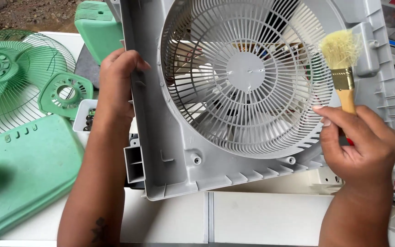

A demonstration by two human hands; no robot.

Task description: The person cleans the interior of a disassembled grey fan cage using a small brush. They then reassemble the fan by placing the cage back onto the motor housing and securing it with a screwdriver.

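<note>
Brush [342, 68] pinched in right hand [362, 146] fingers; left hand [117, 87] fingers wrapped on fan housing [170, 151] edge.

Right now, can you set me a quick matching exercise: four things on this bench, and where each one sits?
Things:
1. brush
2. fan housing
3. wire guard
4. screw tray

Places:
A. far left, lying flat
B. in the right hand, bristles up
C. just left of the left hand's wrist
D. centre, tilted up, left edge gripped by the left hand

Pairs: 1-B, 2-D, 3-A, 4-C
</note>
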